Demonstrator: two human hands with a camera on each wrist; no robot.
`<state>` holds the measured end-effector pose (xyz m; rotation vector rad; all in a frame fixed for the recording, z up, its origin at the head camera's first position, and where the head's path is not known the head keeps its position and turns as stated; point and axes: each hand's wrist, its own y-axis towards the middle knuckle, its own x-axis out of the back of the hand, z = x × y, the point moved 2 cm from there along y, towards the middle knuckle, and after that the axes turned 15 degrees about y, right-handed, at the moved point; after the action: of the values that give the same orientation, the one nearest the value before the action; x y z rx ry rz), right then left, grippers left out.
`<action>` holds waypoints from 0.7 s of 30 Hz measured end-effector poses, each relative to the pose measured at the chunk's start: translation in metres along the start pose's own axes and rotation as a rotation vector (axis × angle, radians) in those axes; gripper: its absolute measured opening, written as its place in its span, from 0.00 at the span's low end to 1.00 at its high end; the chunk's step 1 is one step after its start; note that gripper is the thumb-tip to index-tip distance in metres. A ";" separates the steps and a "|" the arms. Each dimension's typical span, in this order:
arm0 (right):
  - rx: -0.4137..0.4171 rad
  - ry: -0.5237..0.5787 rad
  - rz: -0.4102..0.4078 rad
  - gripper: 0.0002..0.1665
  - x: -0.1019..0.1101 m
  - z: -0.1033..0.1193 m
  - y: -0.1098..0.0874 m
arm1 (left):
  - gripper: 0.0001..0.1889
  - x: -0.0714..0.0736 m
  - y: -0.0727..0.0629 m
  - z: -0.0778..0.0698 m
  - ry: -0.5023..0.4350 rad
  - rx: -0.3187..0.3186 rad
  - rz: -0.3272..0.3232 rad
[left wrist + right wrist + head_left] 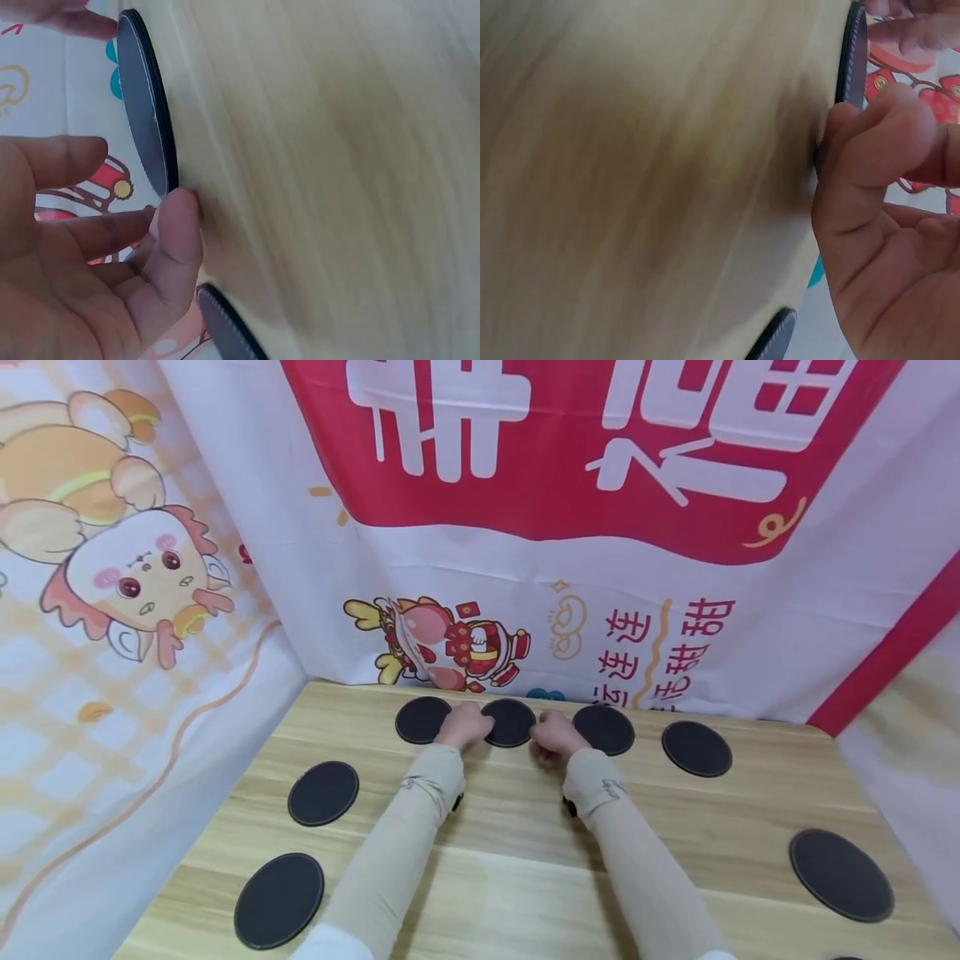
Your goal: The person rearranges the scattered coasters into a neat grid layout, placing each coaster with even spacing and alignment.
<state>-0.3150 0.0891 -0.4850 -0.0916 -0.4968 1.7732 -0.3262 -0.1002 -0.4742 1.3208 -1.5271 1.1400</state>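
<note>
Head view: The left hand and the right hand meet opposite edges of the central disc, which lies at the far edge of the worktop, next to the upright printed backdrop. Contact from two sides appears to serve alignment: each hand can correct its own edge without tilting the disc. Two hands are present, each below one pale sleeve. Count of black discs: eight, comprising the central disc, the left neighbour disc, the right neighbour disc, one upper-right disc, two left-side discs, one lower-right disc, and one partial disc cut by the bottom border. The discs lie apart from one another in an arc; the spacing suggests a separate position for each.

Left wrist view: The left grip is narrow, thumb and fingertip pinching the lower rim of the central disc. A rim pinch leaves the flat face uncovered. Two discs are visible, the second only in part. Fingers of the right hand reach the opposite rim.

Right wrist view: The right grip is also narrow, with curled fingers pinching the near rim of the central disc; how firmly, the view cannot tell. Two discs are visible, both in part. Fingers of the left hand appear at the upper corner.
</note>
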 end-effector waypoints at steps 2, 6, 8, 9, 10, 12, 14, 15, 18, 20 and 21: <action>-0.007 0.003 -0.010 0.26 -0.004 -0.001 0.002 | 0.16 -0.003 0.001 -0.002 -0.036 0.019 0.002; -0.016 -0.002 -0.037 0.21 -0.009 -0.001 0.005 | 0.18 -0.006 0.001 -0.002 -0.102 0.062 -0.006; -0.014 0.035 -0.048 0.24 -0.009 -0.002 0.006 | 0.17 -0.005 0.000 -0.002 -0.136 0.075 -0.013; -0.016 0.060 -0.053 0.26 -0.009 -0.003 0.006 | 0.16 -0.005 0.000 -0.001 -0.149 0.081 -0.018; -0.016 0.088 -0.056 0.27 -0.009 -0.004 0.006 | 0.16 -0.005 -0.001 0.000 -0.165 0.083 -0.018; -0.018 0.151 -0.064 0.28 -0.009 -0.008 0.005 | 0.14 -0.008 -0.003 0.003 -0.207 0.093 -0.009; -0.020 0.208 -0.076 0.24 -0.009 -0.011 0.004 | 0.12 -0.011 -0.003 0.006 -0.255 0.100 -0.005; -0.018 0.228 -0.084 0.21 -0.009 -0.011 0.003 | 0.11 -0.013 -0.004 0.007 -0.283 0.101 -0.005; -0.004 0.273 -0.110 0.12 -0.007 -0.012 0.002 | 0.11 -0.015 -0.004 0.007 -0.392 0.100 -0.017; 0.010 0.287 -0.125 0.10 -0.005 -0.010 0.001 | 0.15 -0.013 -0.004 0.006 -0.477 0.095 -0.034; 0.017 0.286 -0.129 0.10 -0.004 -0.009 0.001 | 0.16 -0.012 -0.004 0.006 -0.521 0.095 -0.039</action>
<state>-0.3117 0.0878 -0.4939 -0.2909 -0.2747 1.6055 -0.3209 -0.1027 -0.4864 1.8037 -1.8139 0.8908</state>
